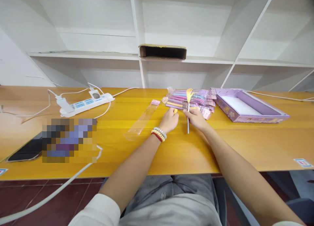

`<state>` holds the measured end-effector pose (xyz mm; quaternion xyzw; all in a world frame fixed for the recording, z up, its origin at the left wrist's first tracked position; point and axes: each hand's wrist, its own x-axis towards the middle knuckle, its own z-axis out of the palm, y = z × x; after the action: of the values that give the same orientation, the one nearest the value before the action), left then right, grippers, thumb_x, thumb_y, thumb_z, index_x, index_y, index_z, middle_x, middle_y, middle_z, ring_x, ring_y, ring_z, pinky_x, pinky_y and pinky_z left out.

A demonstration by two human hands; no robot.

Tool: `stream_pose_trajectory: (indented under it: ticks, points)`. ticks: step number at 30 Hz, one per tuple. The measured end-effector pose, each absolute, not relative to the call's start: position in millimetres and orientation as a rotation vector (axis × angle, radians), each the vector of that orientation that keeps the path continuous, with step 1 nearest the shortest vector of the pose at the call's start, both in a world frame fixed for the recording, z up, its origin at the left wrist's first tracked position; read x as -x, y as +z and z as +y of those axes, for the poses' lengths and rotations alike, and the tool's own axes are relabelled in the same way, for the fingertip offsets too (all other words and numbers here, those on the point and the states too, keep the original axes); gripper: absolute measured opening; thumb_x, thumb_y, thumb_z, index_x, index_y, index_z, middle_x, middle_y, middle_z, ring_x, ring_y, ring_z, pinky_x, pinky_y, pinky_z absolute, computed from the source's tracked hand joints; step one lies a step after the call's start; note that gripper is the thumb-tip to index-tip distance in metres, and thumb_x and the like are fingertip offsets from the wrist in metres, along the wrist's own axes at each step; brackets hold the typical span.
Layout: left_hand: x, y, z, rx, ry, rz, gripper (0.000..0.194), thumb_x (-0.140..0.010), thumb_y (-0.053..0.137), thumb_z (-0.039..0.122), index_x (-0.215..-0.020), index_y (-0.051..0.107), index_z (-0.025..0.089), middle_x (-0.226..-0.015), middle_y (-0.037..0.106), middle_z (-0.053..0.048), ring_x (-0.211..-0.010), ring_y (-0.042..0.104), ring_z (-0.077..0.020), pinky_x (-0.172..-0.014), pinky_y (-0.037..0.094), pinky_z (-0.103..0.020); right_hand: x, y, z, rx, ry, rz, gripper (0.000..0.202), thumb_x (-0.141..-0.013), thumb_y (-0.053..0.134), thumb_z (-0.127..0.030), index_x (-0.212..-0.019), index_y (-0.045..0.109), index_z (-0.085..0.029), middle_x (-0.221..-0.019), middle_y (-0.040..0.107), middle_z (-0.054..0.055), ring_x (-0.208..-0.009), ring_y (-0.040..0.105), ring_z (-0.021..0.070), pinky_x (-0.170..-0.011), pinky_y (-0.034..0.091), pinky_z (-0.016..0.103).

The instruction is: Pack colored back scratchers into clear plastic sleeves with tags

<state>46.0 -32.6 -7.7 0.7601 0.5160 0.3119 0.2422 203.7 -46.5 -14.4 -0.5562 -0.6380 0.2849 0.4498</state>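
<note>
My right hand is closed around a slim silvery stick with a yellow tufted top, held upright above the table. Just to its left, my left hand is closed, and a small yellow piece sticks out between thumb and fingers. Most of that piece is hidden by the hand. Beyond both hands lies a pile of clear-wrapped sticks in pink, purple, blue and yellow. A flat clear plastic sleeve with a pink header rests left of my left hand.
A purple open box stands at the right. On the left are a white power strip with cables, a dark phone-like slab and a blurred-out patch. A brown cardboard box sits on the white shelf behind the table.
</note>
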Motion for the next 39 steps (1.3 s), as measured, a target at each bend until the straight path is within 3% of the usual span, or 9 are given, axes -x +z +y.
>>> stream_pose_trajectory:
  ticks: [3, 6, 10, 15, 19, 24, 31, 39]
  points:
    - [-39, -12, -22, -2.051, 0.812, 1.472, 0.012, -0.076, 0.045, 0.020, -0.083, 0.055, 0.019, -0.083, 0.063, -0.002, -0.076, 0.057, -0.0148, -0.069, 0.042, -0.026, -201, -15, -48, 1.575, 0.506, -1.915, 0.038, -0.076, 0.051, -0.045, -0.051, 0.040, -0.018, -0.046, 0.039, -0.003, -0.047, 0.034, 0.0092, -0.048, 0.024, 0.024]
    - [-31, -15, -17, -2.082, 0.738, 1.556, 0.015, -0.077, 0.050, 0.029, -0.077, 0.060, 0.019, -0.078, 0.065, -0.003, -0.076, 0.059, -0.0166, -0.069, 0.043, -0.027, -196, -18, -50, 1.660, 0.338, -2.103, 0.032, -0.077, 0.050, -0.043, -0.055, 0.047, -0.018, -0.049, 0.047, -0.001, -0.049, 0.040, 0.0111, -0.051, 0.026, 0.025]
    - [-26, -16, -19, -2.157, 0.623, 1.806, 0.025, -0.077, 0.050, 0.039, -0.082, 0.062, 0.017, -0.085, 0.066, -0.010, -0.085, 0.061, -0.0235, -0.071, 0.044, -0.032, -191, -24, -50, 1.740, 0.281, -2.158, 0.027, -0.078, 0.049, -0.044, -0.084, 0.059, -0.019, -0.057, 0.056, 0.002, -0.055, 0.050, 0.0153, -0.053, 0.029, 0.026]
    - [-29, -18, -24, -2.251, 0.470, 1.905, 0.032, -0.078, 0.046, 0.035, -0.098, 0.058, 0.013, -0.092, 0.065, -0.017, -0.087, 0.062, -0.0275, -0.070, 0.044, -0.035, -178, -30, -51, 1.839, 0.134, -2.199, 0.040, -0.081, 0.045, -0.046, -0.108, 0.057, -0.019, -0.073, 0.065, 0.009, -0.074, 0.059, 0.0234, -0.059, 0.033, 0.028]
    - [-32, -21, -24, -2.240, 0.458, 1.881, 0.035, -0.080, 0.043, 0.038, -0.103, 0.054, 0.014, -0.093, 0.064, -0.015, -0.088, 0.061, -0.0274, -0.072, 0.043, -0.035, -171, -28, -52, 1.882, 0.129, -2.150, 0.040, -0.085, 0.038, -0.045, -0.106, 0.059, -0.018, -0.081, 0.067, 0.013, -0.076, 0.061, 0.0248, -0.060, 0.034, 0.029]
    - [-32, -22, -22, -2.228, 0.446, 1.839, 0.033, -0.081, 0.040, 0.037, -0.106, 0.052, 0.018, -0.095, 0.065, -0.012, -0.090, 0.061, -0.0262, -0.073, 0.043, -0.034, -173, -22, -55, 1.670, 0.400, -2.156, 0.035, -0.077, 0.047, -0.027, -0.109, 0.056, -0.016, -0.066, 0.065, 0.003, -0.064, 0.059, 0.0166, -0.059, 0.037, 0.024]
    - [-32, -20, -25, -2.346, 0.417, 1.664, 0.033, -0.081, 0.038, 0.030, -0.111, 0.049, 0.019, -0.097, 0.065, -0.010, -0.090, 0.061, -0.0257, -0.072, 0.045, -0.035, -168, -21, -58, 1.488, 0.424, -2.127, 0.012, -0.072, 0.049, -0.023, -0.072, 0.060, -0.018, -0.061, 0.061, -0.001, -0.056, 0.053, 0.0117, -0.058, 0.037, 0.023]
    - [-31, -17, -28, -2.317, 0.389, 1.695, 0.034, -0.079, 0.041, 0.037, -0.106, 0.050, 0.017, -0.097, 0.065, -0.012, -0.090, 0.061, -0.0274, -0.072, 0.045, -0.036, -171, -24, -55, 1.389, 0.372, -2.180, 0.015, -0.070, 0.053, -0.024, -0.080, 0.062, -0.017, -0.076, 0.064, 0.002, -0.062, 0.052, 0.0127, -0.061, 0.038, 0.024]
